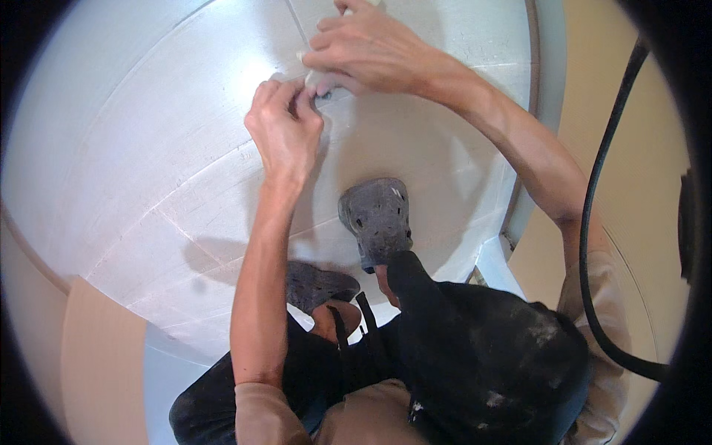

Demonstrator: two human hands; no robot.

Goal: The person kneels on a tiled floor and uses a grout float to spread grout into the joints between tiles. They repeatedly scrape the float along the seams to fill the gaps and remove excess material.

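Note:
Low over the pale tiled floor (215,141), my two hands work close together at the far middle. My right hand (367,50) is closed around a slim whitish thing (312,77), mostly hidden by the fingers, so its kind does not show. Its lower end points down between the hands. My left hand (285,126) is closed, with thumb and fingertips pinched together beside that lower end. Whatever they pinch is hidden. A small dark spot (325,95) shows on the floor near a tile joint, just under my right fingers.
I am crouching, with grey clogs (377,215) on the tiles and black, white-stained trousers (504,356) bent below. Beige walls (593,111) rise at the right, with a brown strip (532,52) along the floor edge. A black cable (591,215) hangs in a loop at the right.

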